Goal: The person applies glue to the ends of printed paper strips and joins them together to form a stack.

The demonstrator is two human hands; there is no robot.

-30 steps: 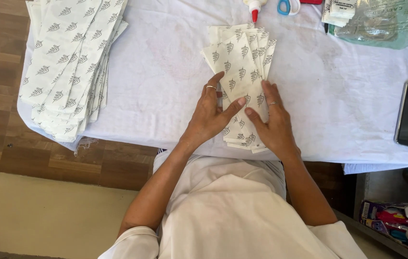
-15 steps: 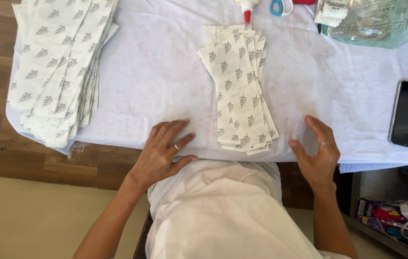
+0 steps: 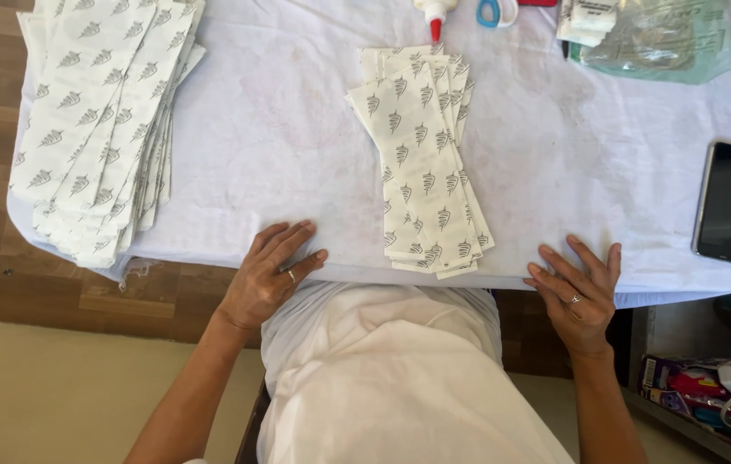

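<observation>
Head cam: my left hand (image 3: 269, 273) and right hand (image 3: 578, 296) lie flat, empty, flanking the patterned paper stack (image 3: 424, 163) on the white tablecloth (image 3: 280, 129).

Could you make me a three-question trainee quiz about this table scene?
1. True or false: the left hand is holding the glue bottle.
2. What lies between the two hands? A) the phone B) the small fanned stack of printed paper sleeves C) scissors
3. Where does the right hand rest?

Key: 1 false, it lies flat and empty. 2 B. 3 Flat on the near edge of the white tablecloth.
</observation>
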